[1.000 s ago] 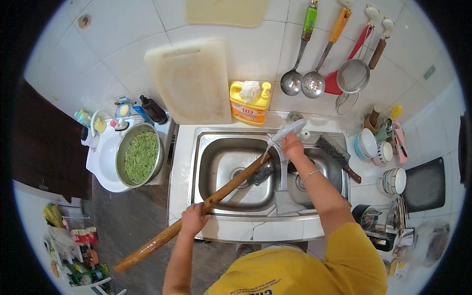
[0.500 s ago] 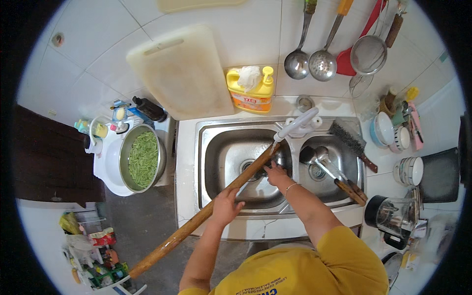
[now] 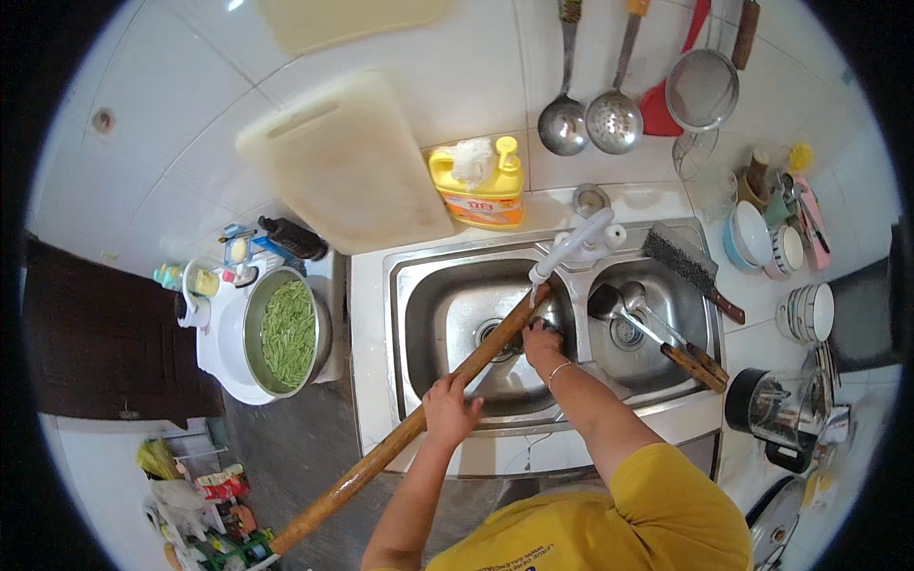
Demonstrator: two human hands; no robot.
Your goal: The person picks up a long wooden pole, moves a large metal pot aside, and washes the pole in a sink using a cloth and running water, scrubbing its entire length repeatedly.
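Note:
A long, wet wooden pole (image 3: 381,449) slants from the lower left up into the left basin of the steel sink (image 3: 392,333). My left hand (image 3: 450,411) is wrapped round it near the sink's front edge. Its upper end lies under the spout of the white faucet (image 3: 581,243), with water running onto it. My right hand (image 3: 544,347) is down in the left basin, beside that upper end. Its fingers are curled at a small dark thing, partly hidden and too unclear to name.
The right basin holds a ladle and a spatula (image 3: 657,328); a cleaver-like brush (image 3: 690,266) lies on its rim. Left stands a metal bowl of cut green beans (image 3: 288,333). Behind are a yellow detergent jug (image 3: 479,186) and a cutting board (image 3: 347,167). A blender (image 3: 781,409) stands right.
The view has shifted slightly, so the scene sits a little lower and to the right. My left hand still holds the pole; my right hand's fingers are more curled, slightly lower along the pole.

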